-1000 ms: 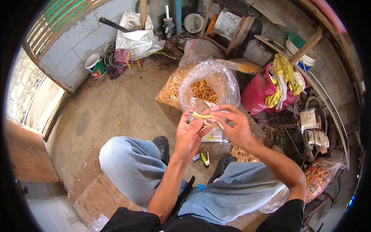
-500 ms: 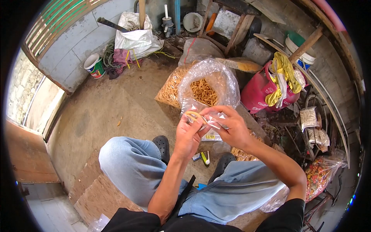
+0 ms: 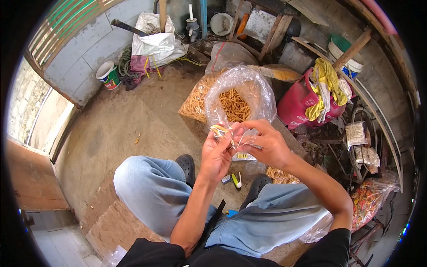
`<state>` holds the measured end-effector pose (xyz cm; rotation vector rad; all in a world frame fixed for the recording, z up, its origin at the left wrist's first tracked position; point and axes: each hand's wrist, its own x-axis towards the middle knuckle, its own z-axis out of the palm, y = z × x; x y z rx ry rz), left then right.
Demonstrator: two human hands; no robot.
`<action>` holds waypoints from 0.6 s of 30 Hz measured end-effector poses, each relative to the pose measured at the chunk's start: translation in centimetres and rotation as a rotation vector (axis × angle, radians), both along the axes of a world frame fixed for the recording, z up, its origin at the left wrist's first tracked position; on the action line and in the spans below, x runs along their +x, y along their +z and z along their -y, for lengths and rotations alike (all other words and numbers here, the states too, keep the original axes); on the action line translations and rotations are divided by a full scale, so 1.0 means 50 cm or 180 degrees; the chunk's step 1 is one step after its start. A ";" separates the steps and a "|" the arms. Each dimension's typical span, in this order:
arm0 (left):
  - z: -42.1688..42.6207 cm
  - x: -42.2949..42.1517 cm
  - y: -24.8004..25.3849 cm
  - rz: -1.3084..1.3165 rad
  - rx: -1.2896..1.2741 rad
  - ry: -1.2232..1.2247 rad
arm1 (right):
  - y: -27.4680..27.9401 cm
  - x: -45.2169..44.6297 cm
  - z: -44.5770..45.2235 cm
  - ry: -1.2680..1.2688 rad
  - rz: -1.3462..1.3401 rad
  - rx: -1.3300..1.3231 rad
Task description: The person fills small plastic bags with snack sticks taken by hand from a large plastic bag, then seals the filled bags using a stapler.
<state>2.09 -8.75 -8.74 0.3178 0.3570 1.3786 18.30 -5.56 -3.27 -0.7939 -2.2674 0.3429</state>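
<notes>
Above the floor between my knees, my left hand (image 3: 214,159) is closed around a small clear plastic bag (image 3: 220,130) with yellowish snack sticks inside. My right hand (image 3: 269,141) pinches the loose clear plastic on the right side of this bag; its fingertips are partly hidden by the film. Just beyond both hands stands a large open plastic bag (image 3: 212,94), its rim rolled back, full of brown snack sticks (image 3: 234,106). Below the hands, a green-and-white stapler (image 3: 236,180) lies on the floor beside a small blue box (image 3: 226,179).
Pale bundled snacks (image 3: 282,175) lie by my right foot. A pink drum (image 3: 293,104) draped with yellow cloth (image 3: 327,84) stands at the right, near a bag of colourful pieces (image 3: 371,202). A paint bucket (image 3: 108,74) and a white sack (image 3: 155,46) sit at the back left.
The small bag has tilted in my left hand, and its plastic looks more gathered. My right fingers have shifted slightly along the film. The surroundings stay the same.
</notes>
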 end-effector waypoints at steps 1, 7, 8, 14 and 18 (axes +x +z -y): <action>0.000 0.000 0.000 0.0000 -0.0001 -0.0002 | 0.000 -0.001 0.002 -0.0053 0.0025 0.0036; 0.004 0.003 0.006 0.0039 -0.0043 0.0016 | -0.009 -0.011 0.011 -0.0192 -0.0057 0.0066; 0.005 0.004 0.014 0.0083 -0.0102 0.0019 | -0.009 -0.012 0.011 -0.0161 -0.0111 0.0050; 0.001 0.001 -0.001 0.0304 0.0046 -0.0134 | -0.018 -0.020 0.013 -0.0121 -0.0151 -0.0195; -0.006 -0.007 -0.011 0.0918 0.0137 -0.0388 | -0.035 -0.012 0.004 -0.0180 -0.0255 -0.0521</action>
